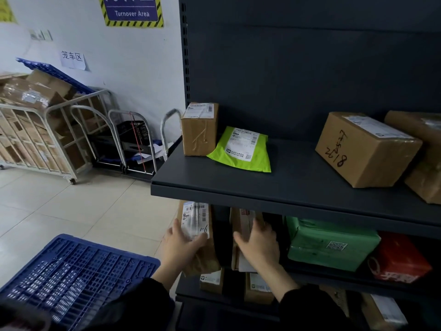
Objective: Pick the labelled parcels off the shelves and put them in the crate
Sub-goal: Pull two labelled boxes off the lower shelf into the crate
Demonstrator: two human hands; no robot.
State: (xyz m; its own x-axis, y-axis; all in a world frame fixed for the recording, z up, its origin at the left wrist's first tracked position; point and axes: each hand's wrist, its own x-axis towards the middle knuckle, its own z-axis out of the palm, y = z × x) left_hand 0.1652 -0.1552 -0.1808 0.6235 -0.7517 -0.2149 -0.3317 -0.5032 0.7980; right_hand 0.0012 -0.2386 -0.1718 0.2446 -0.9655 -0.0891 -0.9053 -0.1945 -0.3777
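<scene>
Dark shelves (286, 201), tiled floor (71, 206), blue crate (71, 271) (left hand (186, 244) clasping labelled parcel (195, 218), right hand (260, 244) brown parcel (243, 223))

The tops of the labelled parcel (195, 218) and the brown parcel (242, 223) are hidden behind the front lip of the upper shelf (286, 199). The brown parcel is largely covered by the right hand (260, 244) — whether it is gripped or only touched cannot be told. The blue crate (102, 243) is cut off by the left and bottom edges, the wall sign (132, 10) by the top, a box (427, 163) by the right — label print is too small to be read.
</scene>
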